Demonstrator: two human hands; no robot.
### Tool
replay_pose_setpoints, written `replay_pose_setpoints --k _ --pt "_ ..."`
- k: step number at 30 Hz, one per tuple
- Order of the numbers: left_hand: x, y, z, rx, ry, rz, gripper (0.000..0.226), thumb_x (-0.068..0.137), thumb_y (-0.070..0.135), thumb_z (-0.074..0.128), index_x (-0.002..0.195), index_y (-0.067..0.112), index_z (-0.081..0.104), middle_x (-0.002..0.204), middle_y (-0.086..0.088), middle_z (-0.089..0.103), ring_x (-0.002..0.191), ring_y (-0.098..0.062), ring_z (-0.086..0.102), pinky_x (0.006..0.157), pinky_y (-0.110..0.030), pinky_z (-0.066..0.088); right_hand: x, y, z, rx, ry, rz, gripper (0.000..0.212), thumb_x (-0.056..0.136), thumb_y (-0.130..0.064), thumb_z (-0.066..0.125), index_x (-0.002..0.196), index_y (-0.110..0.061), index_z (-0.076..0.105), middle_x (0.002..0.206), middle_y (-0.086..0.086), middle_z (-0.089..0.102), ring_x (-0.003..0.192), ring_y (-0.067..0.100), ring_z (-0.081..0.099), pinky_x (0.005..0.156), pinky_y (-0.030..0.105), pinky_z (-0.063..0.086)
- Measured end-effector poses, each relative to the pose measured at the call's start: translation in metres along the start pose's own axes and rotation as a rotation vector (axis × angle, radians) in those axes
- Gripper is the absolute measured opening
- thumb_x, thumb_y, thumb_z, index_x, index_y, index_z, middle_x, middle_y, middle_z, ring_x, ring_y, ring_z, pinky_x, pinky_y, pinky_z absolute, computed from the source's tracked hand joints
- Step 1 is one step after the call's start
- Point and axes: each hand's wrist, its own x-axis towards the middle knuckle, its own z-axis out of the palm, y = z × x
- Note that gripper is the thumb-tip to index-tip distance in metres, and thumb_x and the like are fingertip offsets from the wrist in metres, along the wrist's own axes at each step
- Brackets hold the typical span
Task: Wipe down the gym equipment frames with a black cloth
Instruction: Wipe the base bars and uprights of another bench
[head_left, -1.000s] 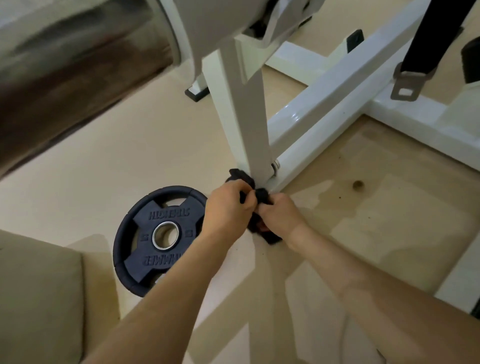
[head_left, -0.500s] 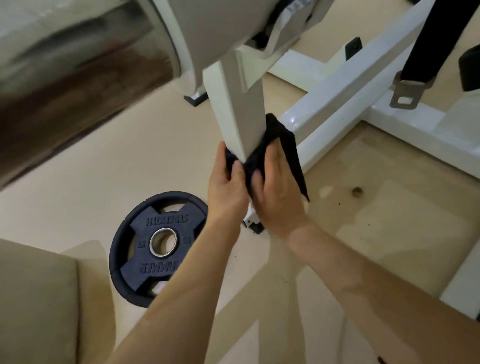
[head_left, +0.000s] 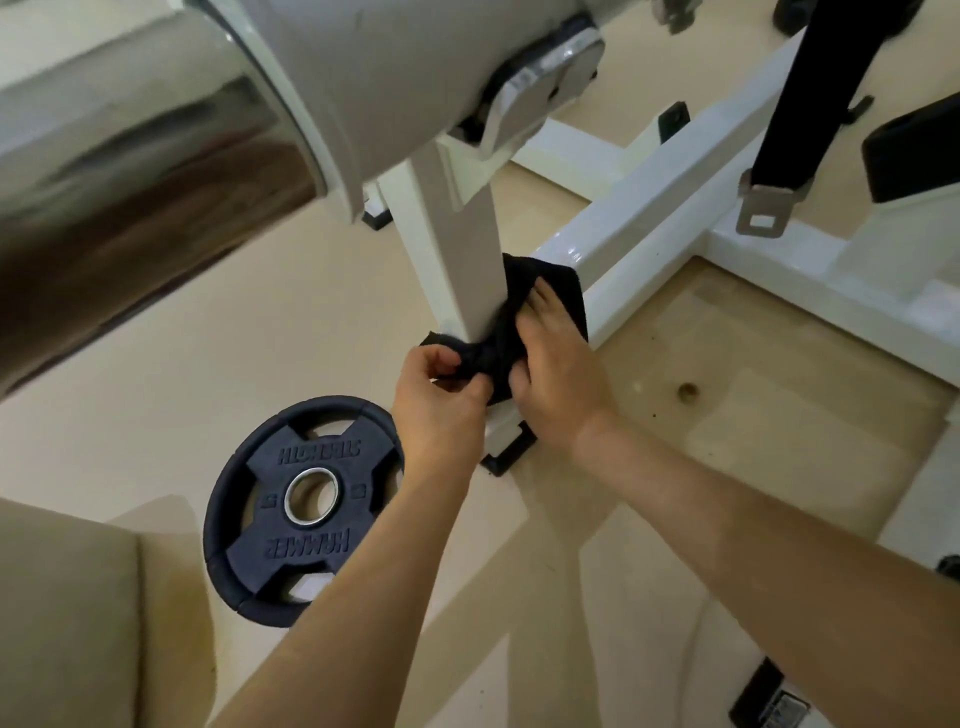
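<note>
The black cloth (head_left: 519, 283) is wrapped around the lower part of a white upright post (head_left: 457, 249) of the gym machine, a little above the post's black foot (head_left: 511, 449) on the floor (head_left: 260, 338). The cloth covers the right side of the post and passes under its near edge to the left.

The left hand (head_left: 436, 400) has curled fingers and pinches the bunched left end of the cloth, just below the post. The right hand (head_left: 556, 384) lies on the cloth with rather straight fingers (head_left: 543, 301) and presses it flat against the post. The two hands almost touch each other at the bunched middle of the cloth.

A white beam (head_left: 675, 197) runs from the post toward the upper right. Above this beam hangs a black strap (head_left: 810, 78) with a metal buckle (head_left: 766, 208). A dark weight plate (head_left: 337, 540) lies flat on the floor, left of the left forearm. A big shiny metal cylinder (head_left: 130, 171) fills the upper left.
</note>
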Motion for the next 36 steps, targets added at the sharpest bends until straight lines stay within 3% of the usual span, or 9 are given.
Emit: replay_pose_setpoints --k 4,8,12,15,19,21,25,31,36 --pt "0.005 -0.007 0.005 0.128 -0.052 -0.081 0.021 0.079 0.019 0.074 0.075 0.017 0.053 0.069 0.006 0.058 0.064 -0.013 0.056 0.062 -0.026 0.051 0.031 0.044 -0.034 -0.348 -0.153 -0.151 0.062 0.089 -0.022 0.046 0.145 0.000 0.034 0.151 0.018 0.034 0.145 0.032 0.020 0.113 0.051 0.029" --pt "0.001 -0.001 0.005 0.214 -0.010 -0.057 0.018 0.074 0.013 0.067 0.065 0.014 0.051 0.055 0.005 0.051 0.053 -0.013 0.046 0.051 -0.024 0.040 0.015 0.014 -0.011 -0.005 0.062 0.053 0.052 0.087 -0.004 0.047 0.139 0.002 0.044 0.147 0.015 0.041 0.143 0.026 0.026 0.117 0.032 0.023" --pt "-0.014 -0.016 -0.024 0.211 0.066 -0.016 0.022 0.070 0.008 0.062 0.063 0.011 0.041 0.051 0.004 0.038 0.047 -0.010 0.029 0.045 -0.019 0.030 -0.031 0.003 0.012 0.127 0.290 0.102 0.008 0.076 0.006 0.060 0.077 -0.002 0.064 0.072 0.000 0.059 0.061 0.017 0.051 0.055 0.007 0.032" --pt "-0.020 -0.034 -0.037 0.278 0.071 -0.044 0.017 0.072 0.005 0.060 0.069 0.004 0.044 0.057 -0.001 0.040 0.050 -0.011 0.030 0.043 -0.016 0.028 -0.057 0.004 0.029 0.184 0.215 0.223 0.049 0.067 0.013 0.064 0.054 -0.024 0.033 0.053 -0.015 0.030 0.045 0.009 0.024 0.044 0.014 0.023" --pt "0.018 -0.050 -0.029 0.342 0.063 -0.020 0.011 0.077 0.007 0.060 0.084 0.014 0.056 0.073 0.005 0.057 0.071 -0.015 0.053 0.066 -0.021 0.042 -0.062 -0.004 0.062 0.290 -0.044 0.361 0.006 0.087 -0.006 0.055 0.081 -0.006 0.057 0.099 0.015 0.058 0.089 0.031 0.054 0.082 0.030 0.040" --pt "0.039 -0.059 -0.014 0.374 -0.071 -0.025 0.029 0.083 0.007 0.057 0.110 0.017 0.058 0.098 0.006 0.062 0.094 -0.015 0.058 0.082 -0.026 0.043 -0.062 -0.003 0.068 0.160 -0.284 0.318 0.043 0.095 -0.018 0.049 0.126 0.011 0.045 0.143 0.028 0.033 0.136 0.034 0.029 0.115 0.034 0.017" --pt "0.035 -0.085 0.010 0.462 -0.277 0.049 0.055 0.084 0.004 0.045 0.138 0.015 0.039 0.136 -0.008 0.048 0.122 -0.029 0.050 0.095 -0.037 0.044 -0.070 -0.004 0.072 -0.025 -0.311 0.182 0.065 0.096 -0.029 0.030 0.147 0.009 0.017 0.156 0.027 0.004 0.146 0.036 -0.007 0.113 0.029 -0.022" --pt "-0.011 -0.093 -0.003 0.677 -0.283 0.206 0.046 0.097 0.014 0.043 0.142 0.019 0.044 0.154 0.001 0.033 0.144 -0.020 0.025 0.108 -0.029 0.029 -0.096 -0.002 0.077 0.338 -0.265 0.335 0.039 0.092 -0.007 0.047 0.130 0.001 0.050 0.129 0.016 0.054 0.119 0.027 0.050 0.094 0.026 0.039" --pt "-0.004 -0.066 -0.010 0.443 -0.071 0.088 0.012 0.091 0.018 0.053 0.082 0.021 0.061 0.074 0.005 0.062 0.073 -0.017 0.059 0.062 -0.025 0.038 -0.054 0.016 0.057 0.537 0.144 0.672 0.005 0.085 -0.016 0.064 0.088 -0.012 0.063 0.086 0.004 0.068 0.079 0.024 0.065 0.069 0.029 0.048"
